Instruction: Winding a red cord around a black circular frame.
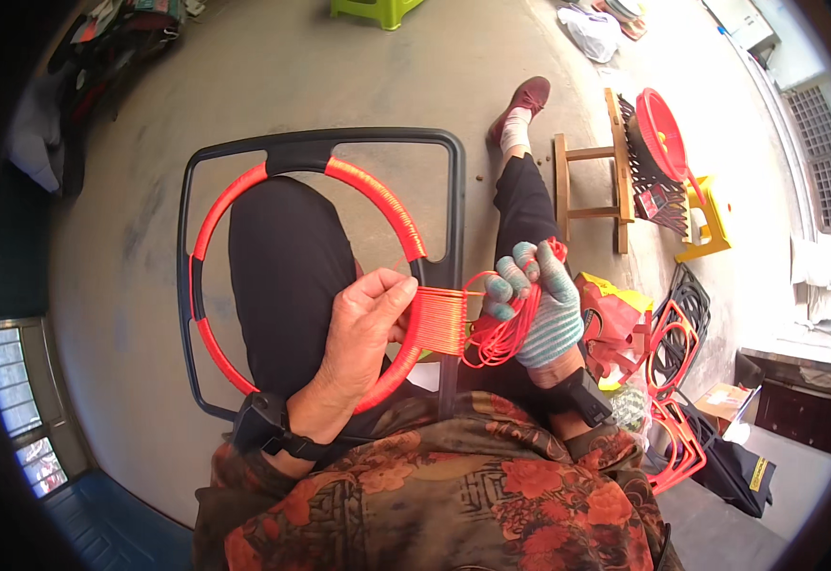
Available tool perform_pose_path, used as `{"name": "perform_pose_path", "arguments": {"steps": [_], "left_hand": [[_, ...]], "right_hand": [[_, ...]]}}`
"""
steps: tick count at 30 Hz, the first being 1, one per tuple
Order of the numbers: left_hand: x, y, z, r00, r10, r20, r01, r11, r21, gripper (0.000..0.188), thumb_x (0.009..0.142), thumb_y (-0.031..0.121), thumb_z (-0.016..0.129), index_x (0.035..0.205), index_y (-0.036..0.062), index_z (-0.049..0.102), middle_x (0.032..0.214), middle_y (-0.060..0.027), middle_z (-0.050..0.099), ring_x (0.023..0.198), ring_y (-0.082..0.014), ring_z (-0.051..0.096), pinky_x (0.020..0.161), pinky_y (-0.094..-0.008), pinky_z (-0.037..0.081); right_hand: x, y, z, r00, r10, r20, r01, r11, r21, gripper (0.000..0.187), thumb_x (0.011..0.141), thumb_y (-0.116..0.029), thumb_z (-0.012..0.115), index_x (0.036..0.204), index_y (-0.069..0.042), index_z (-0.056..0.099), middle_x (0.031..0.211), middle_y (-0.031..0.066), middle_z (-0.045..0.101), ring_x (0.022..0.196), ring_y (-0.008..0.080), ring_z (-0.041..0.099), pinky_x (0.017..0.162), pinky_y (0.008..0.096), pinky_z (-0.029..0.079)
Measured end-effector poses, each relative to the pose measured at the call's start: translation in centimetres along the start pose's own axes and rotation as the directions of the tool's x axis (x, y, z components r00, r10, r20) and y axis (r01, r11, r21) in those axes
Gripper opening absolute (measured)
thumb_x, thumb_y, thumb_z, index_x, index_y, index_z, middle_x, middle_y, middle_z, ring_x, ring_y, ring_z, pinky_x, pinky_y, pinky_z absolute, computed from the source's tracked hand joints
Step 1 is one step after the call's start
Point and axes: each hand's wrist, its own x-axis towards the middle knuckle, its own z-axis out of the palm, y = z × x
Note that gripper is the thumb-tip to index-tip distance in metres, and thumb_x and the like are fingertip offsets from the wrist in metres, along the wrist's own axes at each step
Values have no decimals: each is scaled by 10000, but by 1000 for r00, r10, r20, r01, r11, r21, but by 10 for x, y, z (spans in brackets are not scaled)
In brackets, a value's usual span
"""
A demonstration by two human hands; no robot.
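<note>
A black rounded frame [455, 205] with an inner ring [375, 193] bound in red-orange cord rests over my lap. On its right side, close parallel turns of cord [442, 322] span from the ring to the outer bar. My bare left hand [349, 333] pinches the cord at the ring, thumb against fingers. Just right of the bar, my right hand [547, 309], in a striped grey-green glove, is closed around a loose hank of the same cord [504, 335]. Loops hang below its fingers, and a strand runs across to the wound turns.
At right stand a wooden stool [592, 211], a red basin [661, 133] and a yellow stool [711, 224]. Nearer lie a red bag [615, 328], black cord coils [687, 309] and orange-bound frames [677, 443]. A green stool [377, 9] is at the far edge.
</note>
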Motion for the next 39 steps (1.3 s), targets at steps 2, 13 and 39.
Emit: {"name": "perform_pose_path", "arguments": {"steps": [2,13,39], "left_hand": [[1,-3,-3,999,-26,43,26,1000,13,130,964,173,566,920,53,591,801,-25,647,662,-88,622,594,-228,525],[4,-8,-7,998,2,-70,3,997,77,129,968,200,560,930,77,575,802,-11,646,656,-63,621,562,-195,500],[8,-8,-10,995,-13,-96,21,996,89,156,977,176,543,1001,28,587,874,-9,621,751,-56,606,659,-216,505]], "right_hand": [[0,-4,-17,998,16,62,-12,998,-60,361,999,-352,468,747,-93,462,626,38,452,656,231,524,511,296,448],[20,-27,-56,859,36,-510,-51,999,-16,414,967,-434,515,949,-25,577,969,176,662,838,332,681,532,329,544],[93,-28,-83,930,-75,-360,60,997,-52,184,833,-94,706,844,-29,535,780,85,596,644,237,593,663,374,520]]}}
